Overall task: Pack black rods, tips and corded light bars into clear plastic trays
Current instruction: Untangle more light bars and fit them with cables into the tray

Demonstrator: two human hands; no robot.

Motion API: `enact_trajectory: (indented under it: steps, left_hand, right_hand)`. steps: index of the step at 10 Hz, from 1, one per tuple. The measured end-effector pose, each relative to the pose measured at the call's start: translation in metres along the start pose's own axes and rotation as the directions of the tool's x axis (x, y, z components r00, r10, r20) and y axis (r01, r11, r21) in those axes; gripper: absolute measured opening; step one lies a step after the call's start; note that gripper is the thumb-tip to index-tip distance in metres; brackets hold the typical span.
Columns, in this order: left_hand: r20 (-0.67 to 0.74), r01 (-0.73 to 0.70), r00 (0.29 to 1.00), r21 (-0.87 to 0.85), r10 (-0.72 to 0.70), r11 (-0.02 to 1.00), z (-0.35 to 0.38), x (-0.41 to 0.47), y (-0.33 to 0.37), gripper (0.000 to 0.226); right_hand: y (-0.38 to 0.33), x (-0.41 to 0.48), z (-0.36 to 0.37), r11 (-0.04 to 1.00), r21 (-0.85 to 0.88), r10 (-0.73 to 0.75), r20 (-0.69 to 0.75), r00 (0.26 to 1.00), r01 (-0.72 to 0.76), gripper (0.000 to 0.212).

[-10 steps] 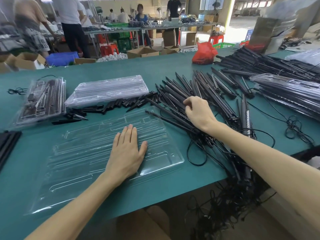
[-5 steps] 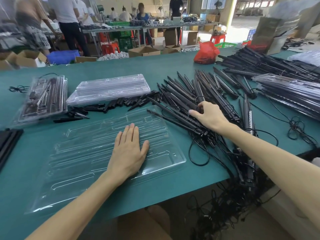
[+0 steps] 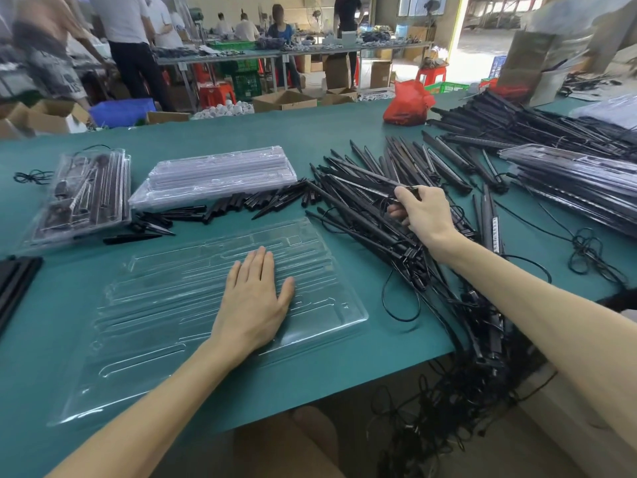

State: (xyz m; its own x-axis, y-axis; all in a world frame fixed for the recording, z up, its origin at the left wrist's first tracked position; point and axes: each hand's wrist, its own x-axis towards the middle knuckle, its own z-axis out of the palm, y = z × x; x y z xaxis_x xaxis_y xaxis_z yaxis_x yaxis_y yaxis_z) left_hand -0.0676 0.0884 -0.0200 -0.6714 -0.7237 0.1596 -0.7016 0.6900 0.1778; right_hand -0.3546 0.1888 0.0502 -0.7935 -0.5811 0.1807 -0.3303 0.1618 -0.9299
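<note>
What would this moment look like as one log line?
left hand: flat on empty tray | right hand: gripping light bar from pile

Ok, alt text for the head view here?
A person's left hand rests flat on an empty clear plastic tray while the right hand pinches the end of a black light bar atop a pile of corded light bars on a green table. A packed tray, stacked trays and loose black tips lie beyond.
</note>
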Motion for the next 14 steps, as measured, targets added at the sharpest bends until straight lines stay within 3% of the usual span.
enact_trajectory:
  steps: [2,4,6,9,11,12,13,14]
  left_hand:
    - [-0.001,-0.002,1.0,0.001,0.002,1.0,-0.001,0.0,0.001,0.075]
    - [-0.006,-0.007,1.0,0.001,0.007,1.0,-0.001,0.0,0.0,0.074]
    - [-0.004,-0.006,1.0,0.002,0.006,1.0,-0.002,0.0,0.001,0.075]
    - [-0.002,-0.004,1.0,0.007,0.004,1.0,-0.001,0.0,0.0,0.074]
    - [-0.037,-0.024,0.999,-0.025,0.023,0.999,-0.002,-0.001,0.001,0.073]
    - [-0.078,-0.046,0.996,-0.045,0.042,0.998,-0.002,-0.003,0.003,0.068]
    - [-0.174,-0.145,0.974,0.002,0.143,0.989,-0.01,-0.007,0.007,0.053]
    - [-0.2,-0.335,0.902,0.234,0.383,0.913,-0.021,-0.007,0.019,0.047]
  right_hand:
    - [-0.018,-0.005,0.007,0.984,0.172,-0.037,0.017,0.999,0.034,0.022]
    - [-0.044,-0.009,0.003,0.928,0.366,0.017,0.127,0.992,-0.063,0.016]
    - [-0.053,-0.01,0.003,0.838,0.531,0.078,0.112,0.991,-0.126,0.013]
    - [-0.078,-0.007,-0.012,0.45,0.853,0.195,0.195,0.961,-0.265,0.035]
    - [-0.072,-0.013,-0.003,0.621,0.719,0.209,0.231,0.95,-0.311,0.01]
    - [-0.059,-0.026,0.005,0.638,0.684,0.247,0.252,0.936,-0.353,0.009]
    - [-0.052,-0.039,0.004,0.565,0.718,0.284,0.294,0.913,-0.407,0.01]
    - [-0.053,-0.051,-0.005,0.504,0.751,0.285,0.321,0.903,-0.426,0.012]
